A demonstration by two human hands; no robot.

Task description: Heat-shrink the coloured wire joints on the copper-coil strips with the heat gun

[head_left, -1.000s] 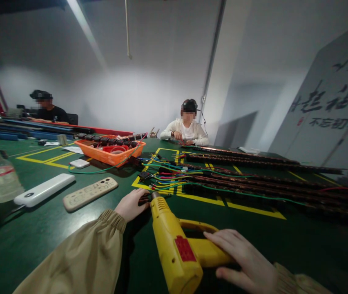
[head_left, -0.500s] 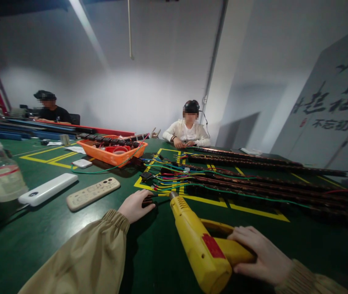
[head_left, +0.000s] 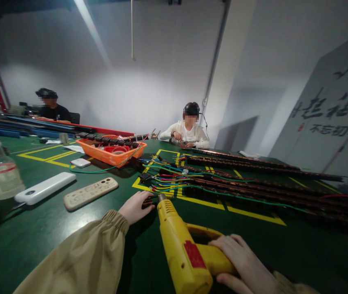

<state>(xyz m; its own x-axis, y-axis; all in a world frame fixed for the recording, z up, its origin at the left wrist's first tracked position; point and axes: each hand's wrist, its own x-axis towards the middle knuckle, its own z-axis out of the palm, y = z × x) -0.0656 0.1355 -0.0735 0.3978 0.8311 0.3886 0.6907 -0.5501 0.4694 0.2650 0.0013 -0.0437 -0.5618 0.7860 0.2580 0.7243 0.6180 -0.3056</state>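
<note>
A yellow heat gun (head_left: 178, 245) with a red label lies in the grip of my right hand (head_left: 238, 261), fingers wrapped round its handle. Its nozzle points away from me, close to the fingertips of my left hand (head_left: 137, 207). That left hand rests low over the table with thumb and fingers bent together on thin dark wires, whose ends are hard to make out. Just beyond are coloured wires (head_left: 169, 184) running into long dark strips (head_left: 238, 187) that stretch to the right.
The green table (head_left: 100, 249) carries a beige phone (head_left: 91, 194), a white power bank (head_left: 45, 188), a jar (head_left: 1, 173) and an orange basket (head_left: 111, 153) of dark parts. One person (head_left: 189, 130) sits opposite, another (head_left: 53, 110) far left.
The heat gun and my right hand have moved left, bringing the nozzle nearer my left hand. My left hand has hardly moved. The person opposite has raised one hand slightly.
</note>
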